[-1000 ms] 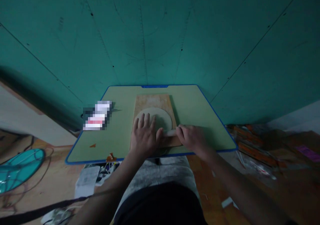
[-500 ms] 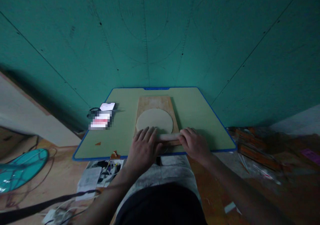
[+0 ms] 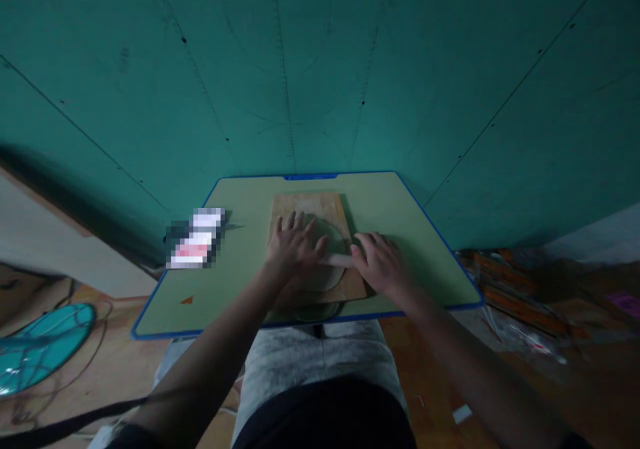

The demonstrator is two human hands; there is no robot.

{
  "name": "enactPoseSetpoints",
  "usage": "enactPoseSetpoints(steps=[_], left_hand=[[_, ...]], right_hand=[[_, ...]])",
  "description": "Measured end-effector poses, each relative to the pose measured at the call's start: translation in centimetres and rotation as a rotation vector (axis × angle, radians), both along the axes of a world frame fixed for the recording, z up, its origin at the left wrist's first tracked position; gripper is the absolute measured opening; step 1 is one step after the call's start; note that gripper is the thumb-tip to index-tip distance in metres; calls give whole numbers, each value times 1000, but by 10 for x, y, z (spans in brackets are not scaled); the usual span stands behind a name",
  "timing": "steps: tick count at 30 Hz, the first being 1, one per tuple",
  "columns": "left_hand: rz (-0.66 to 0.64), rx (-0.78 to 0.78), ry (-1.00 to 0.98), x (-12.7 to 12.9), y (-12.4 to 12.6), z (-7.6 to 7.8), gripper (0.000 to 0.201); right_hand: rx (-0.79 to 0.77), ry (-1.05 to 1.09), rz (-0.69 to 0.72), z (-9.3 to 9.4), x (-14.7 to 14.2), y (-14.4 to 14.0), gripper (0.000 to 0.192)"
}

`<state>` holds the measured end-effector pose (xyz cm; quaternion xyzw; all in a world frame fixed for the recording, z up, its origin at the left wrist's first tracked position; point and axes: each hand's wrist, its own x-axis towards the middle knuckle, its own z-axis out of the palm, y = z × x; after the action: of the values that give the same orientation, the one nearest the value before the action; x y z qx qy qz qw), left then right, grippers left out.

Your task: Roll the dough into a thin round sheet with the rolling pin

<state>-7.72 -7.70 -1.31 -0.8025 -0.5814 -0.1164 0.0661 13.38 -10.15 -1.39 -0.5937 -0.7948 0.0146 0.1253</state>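
Observation:
A pale rolling pin [image 3: 337, 260] lies crosswise over a flat, rounded sheet of dough [image 3: 325, 279]. Under the dough is a wooden board [image 3: 310, 199]. My left hand [image 3: 296, 242] presses over the pin's left end, its fingers reaching forward and apart above the dough, hiding part of both. At the other end, my right hand [image 3: 379, 257] holds the pin, thumb on the near side and fingers bent over it. Dough shows on both the far and near sides of the pin.
The board rests on a pale green, blue-edged table [image 3: 415, 236] against a green wall [image 3: 320, 69]. A pixelated white and pink item [image 3: 195, 242] lies at the left, with a small orange triangular piece [image 3: 187, 300] nearer me. Cluttered orange items [image 3: 515, 296] are on the floor at right.
Both hands have pushed the rolling pin forward, away from me, from the dough's near edge to about its middle. My left hand's fingers are more spread now.

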Motion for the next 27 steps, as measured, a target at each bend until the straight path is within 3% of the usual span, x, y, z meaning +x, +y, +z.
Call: enactPoseSetpoints(steps=[8, 12, 16, 21, 27], left_hand=[[37, -79, -133, 13, 65, 15, 51], [64, -59, -145, 15, 67, 19, 48], [78, -32, -131, 10, 32, 14, 49], [-25, 70, -49, -5, -32, 5, 46], [-75, 132, -77, -22, -93, -10, 46]], right_hand=[[-168, 27, -214, 14, -3, 64, 37], [-110, 10, -238, 19, -5, 64, 36], [-52, -6, -86, 13, -5, 31, 34], [49, -6, 94, 0, -5, -30, 41], [215, -45, 185, -17, -5, -88, 49]])
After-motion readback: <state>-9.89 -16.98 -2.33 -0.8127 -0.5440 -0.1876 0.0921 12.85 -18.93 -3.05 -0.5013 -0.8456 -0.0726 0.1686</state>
